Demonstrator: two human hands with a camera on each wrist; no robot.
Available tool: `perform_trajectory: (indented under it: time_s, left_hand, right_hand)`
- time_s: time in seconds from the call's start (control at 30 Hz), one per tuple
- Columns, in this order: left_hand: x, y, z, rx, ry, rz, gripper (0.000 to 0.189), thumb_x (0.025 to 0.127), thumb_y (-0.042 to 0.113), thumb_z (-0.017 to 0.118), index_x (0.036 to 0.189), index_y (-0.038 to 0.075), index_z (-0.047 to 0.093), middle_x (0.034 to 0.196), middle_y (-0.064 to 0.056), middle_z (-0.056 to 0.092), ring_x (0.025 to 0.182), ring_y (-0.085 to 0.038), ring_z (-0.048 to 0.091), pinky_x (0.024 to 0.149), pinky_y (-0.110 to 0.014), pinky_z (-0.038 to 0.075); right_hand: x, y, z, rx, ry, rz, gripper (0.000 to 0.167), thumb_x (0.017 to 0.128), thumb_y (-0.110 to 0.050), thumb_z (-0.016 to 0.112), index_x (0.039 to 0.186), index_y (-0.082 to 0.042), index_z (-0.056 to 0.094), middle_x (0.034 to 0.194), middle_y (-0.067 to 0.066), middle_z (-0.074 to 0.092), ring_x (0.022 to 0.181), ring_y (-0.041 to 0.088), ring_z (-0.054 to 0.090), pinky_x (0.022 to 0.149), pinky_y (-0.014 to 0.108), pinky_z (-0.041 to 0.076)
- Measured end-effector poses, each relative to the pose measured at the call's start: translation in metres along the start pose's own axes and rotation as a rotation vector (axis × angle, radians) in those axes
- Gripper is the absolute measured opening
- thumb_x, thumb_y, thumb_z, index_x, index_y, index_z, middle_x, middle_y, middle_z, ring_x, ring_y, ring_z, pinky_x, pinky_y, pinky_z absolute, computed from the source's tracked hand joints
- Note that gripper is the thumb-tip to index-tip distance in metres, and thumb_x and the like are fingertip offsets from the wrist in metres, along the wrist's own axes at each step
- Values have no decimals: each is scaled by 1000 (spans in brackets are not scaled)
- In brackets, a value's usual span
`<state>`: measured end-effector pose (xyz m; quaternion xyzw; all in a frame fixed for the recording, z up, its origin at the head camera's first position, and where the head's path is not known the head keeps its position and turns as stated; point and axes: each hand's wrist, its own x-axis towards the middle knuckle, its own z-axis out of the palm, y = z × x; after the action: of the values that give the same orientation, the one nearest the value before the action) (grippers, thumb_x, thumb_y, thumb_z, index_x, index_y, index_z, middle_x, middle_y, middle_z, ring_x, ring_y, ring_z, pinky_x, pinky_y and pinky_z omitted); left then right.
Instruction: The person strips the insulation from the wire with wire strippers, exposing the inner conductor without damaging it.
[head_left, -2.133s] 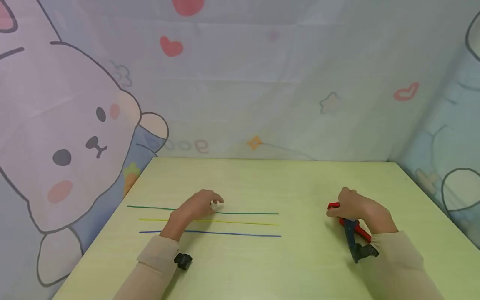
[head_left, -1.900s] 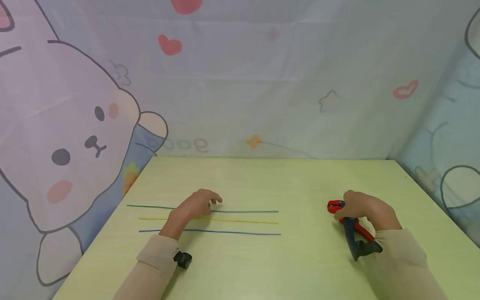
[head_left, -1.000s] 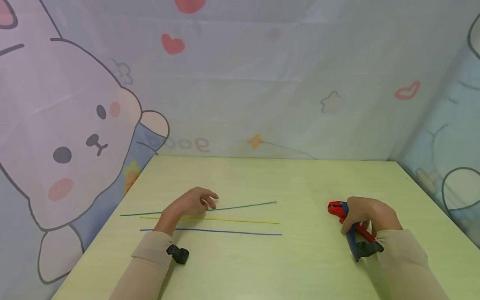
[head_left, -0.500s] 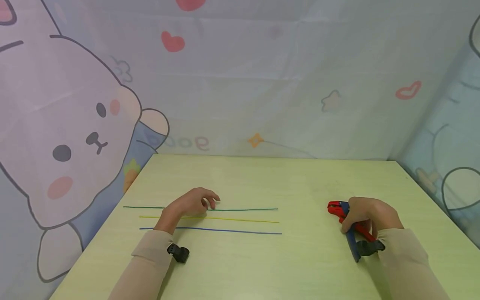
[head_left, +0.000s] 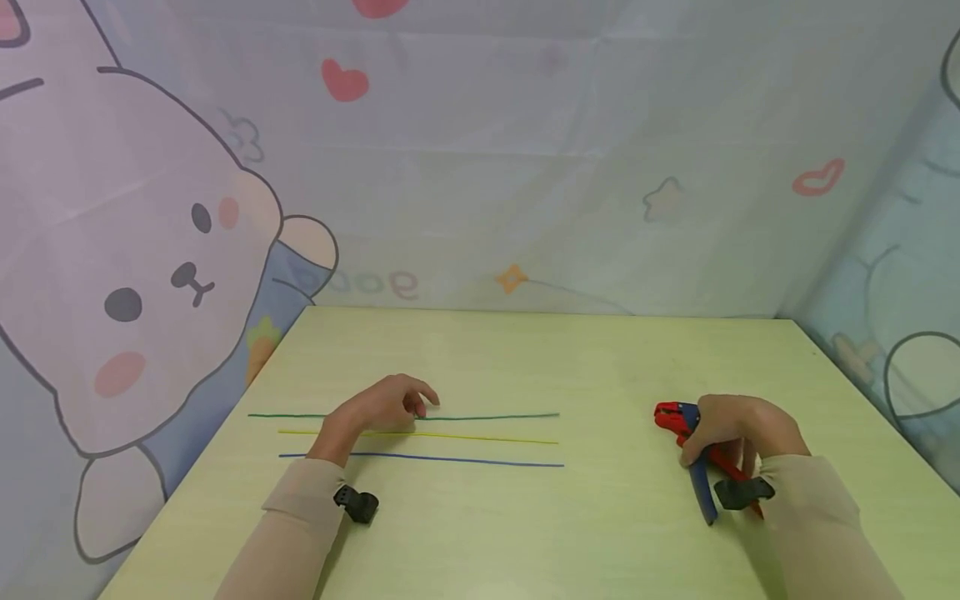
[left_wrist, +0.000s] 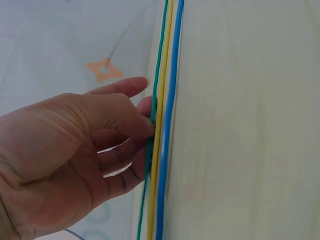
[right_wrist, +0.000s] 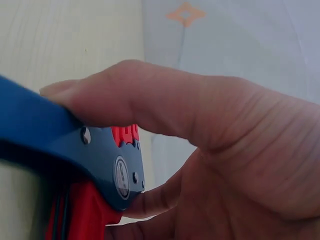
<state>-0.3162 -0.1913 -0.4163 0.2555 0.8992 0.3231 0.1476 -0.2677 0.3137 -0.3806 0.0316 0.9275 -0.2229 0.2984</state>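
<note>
My left hand [head_left: 387, 402] pinches a thin green wire [head_left: 498, 417] near its middle, thumb and fingertips meeting around it in the left wrist view. Nearer to me a yellow wire [head_left: 487, 438] and a blue wire [head_left: 465, 460] lie roughly parallel to it on the table. Over on the right, my right hand [head_left: 738, 422] grips a red and dark-blue wire stripper [right_wrist: 102, 165], its red head pointing to the far left. The thumb [right_wrist: 100, 97] presses along the blue handle, while some of the other fingers are hidden behind the tool.
The pale wooden table [head_left: 525, 542] ends at a printed cloth backdrop [head_left: 480, 167] along the far edge. More printed cloth [head_left: 900, 250] hangs at the right side. Each wrist carries a small black camera.
The green wire swung to a slant about a second ago and is now nearly level again. My right hand has shifted from the wire stripper's head toward its handles.
</note>
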Motion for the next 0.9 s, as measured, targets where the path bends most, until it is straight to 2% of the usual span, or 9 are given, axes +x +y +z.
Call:
perform_trajectory:
  time_s: [0.13, 0.37, 0.6, 0.73, 0.9]
  left_hand:
    - [0, 0, 2, 22, -5, 11, 49, 77, -20, 54, 116, 5, 71, 92, -9, 63, 82, -21, 54, 70, -32, 45]
    - [-2, -2, 3, 21, 6, -9, 50, 79, -21, 53, 112, 10, 74, 94, -7, 63, 85, -22, 55, 73, -33, 47]
    - [-3, -3, 4, 41, 15, 5, 54, 77, -22, 50, 110, 11, 77, 95, -5, 64, 84, -21, 54, 73, -34, 47]
    - [-3, 0, 1, 72, 14, 33, 54, 77, -21, 49, 112, 10, 77, 97, -5, 66, 85, -19, 56, 76, -35, 49]
    - [-3, 1, -1, 96, 29, 40, 53, 78, -20, 49, 111, 11, 78, 97, -4, 67, 87, -18, 56, 77, -35, 48]
  right_hand:
    - [0, 5, 0, -22, 4, -29, 68, 75, -32, 86, 112, 10, 47, 96, 18, 55, 78, 33, 63, 66, 48, 59]
    - [2, 11, -4, 124, 10, -102, 58, 78, -17, 77, 116, 11, 44, 103, 18, 51, 85, 30, 56, 64, 45, 60]
    - [8, 15, -3, 242, -30, -193, 55, 83, -12, 74, 123, 13, 45, 97, 16, 61, 73, 28, 67, 67, 41, 59]
    - [13, 20, -7, 381, -119, -290, 56, 89, -12, 73, 127, 16, 43, 97, 21, 67, 78, 34, 71, 74, 44, 60]
    - [21, 23, -11, 584, -273, -522, 49, 100, -8, 61, 133, 16, 34, 108, 33, 65, 94, 41, 69, 82, 54, 56]
